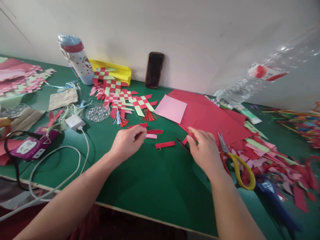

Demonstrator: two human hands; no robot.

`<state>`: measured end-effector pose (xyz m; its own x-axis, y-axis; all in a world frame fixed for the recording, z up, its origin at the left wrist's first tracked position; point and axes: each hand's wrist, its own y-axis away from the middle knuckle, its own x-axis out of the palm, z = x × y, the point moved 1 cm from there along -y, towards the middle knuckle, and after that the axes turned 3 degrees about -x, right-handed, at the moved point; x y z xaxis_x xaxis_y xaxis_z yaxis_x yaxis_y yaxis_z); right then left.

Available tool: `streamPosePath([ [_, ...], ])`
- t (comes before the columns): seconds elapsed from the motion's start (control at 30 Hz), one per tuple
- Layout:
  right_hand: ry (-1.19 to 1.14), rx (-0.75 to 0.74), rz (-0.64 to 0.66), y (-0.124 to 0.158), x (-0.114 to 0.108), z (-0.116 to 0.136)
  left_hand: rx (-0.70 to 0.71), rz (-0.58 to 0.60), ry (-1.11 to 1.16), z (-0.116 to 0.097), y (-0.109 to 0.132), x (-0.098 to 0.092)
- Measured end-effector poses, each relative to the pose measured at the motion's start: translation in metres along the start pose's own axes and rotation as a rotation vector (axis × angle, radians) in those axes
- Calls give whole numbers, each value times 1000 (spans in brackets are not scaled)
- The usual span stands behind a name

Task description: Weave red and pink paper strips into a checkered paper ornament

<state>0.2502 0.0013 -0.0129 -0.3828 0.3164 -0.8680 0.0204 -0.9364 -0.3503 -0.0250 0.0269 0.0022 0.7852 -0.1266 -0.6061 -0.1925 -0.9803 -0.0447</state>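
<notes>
- The left hand (128, 141), at nine o'clock from a loose red strip (165, 144) on the green surface (150, 186): grip closed, pinching one end of a rounded red strip (155, 132).
- The right hand (203, 146), at three o'clock: grip pinched on a short red piece (185, 139); whether it also holds the dark thin tool (183, 146) beneath, one cannot tell.
- A pink strip (151, 136): ten o'clock from the loose one.

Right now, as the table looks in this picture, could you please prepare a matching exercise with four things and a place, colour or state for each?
Things:
1. left hand
2. phone
3. pink square sheet
4. power strip

Descriptions:
A. lying partly over large red paper
B. purple
C. pinching a red strip
D. leaning against the wall

Pairs: 1-C, 2-D, 3-A, 4-B
</notes>
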Motion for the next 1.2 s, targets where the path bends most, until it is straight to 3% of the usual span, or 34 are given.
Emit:
streamPosePath([
  [0.1,189,2,54,-1,7,-24,20,-110,-134,6,-7,-10],
  [0.23,200,-10,91,1,14,-33,123,-141,-246,12,-13,-8],
  [0.53,63,0,18,-4,9,-28,154,-241,-389,28,-15,3],
  [0.73,-138,10,-60,-3,-5,2,232,-293,-325,13,-9,1],
  [0.8,-364,64,3,0,-8,19,292,-244,-267,4,-3,4],
  [0.87,-593,111,142,4,-10,36,351,-118,-88,-4,4,7],
  [1.0,-845,107,334,10,-10,52,376,135,36,-14,14,16],
  [1.2,-986,210,286,12,-5,39,137,386,153,-17,16,21],
])
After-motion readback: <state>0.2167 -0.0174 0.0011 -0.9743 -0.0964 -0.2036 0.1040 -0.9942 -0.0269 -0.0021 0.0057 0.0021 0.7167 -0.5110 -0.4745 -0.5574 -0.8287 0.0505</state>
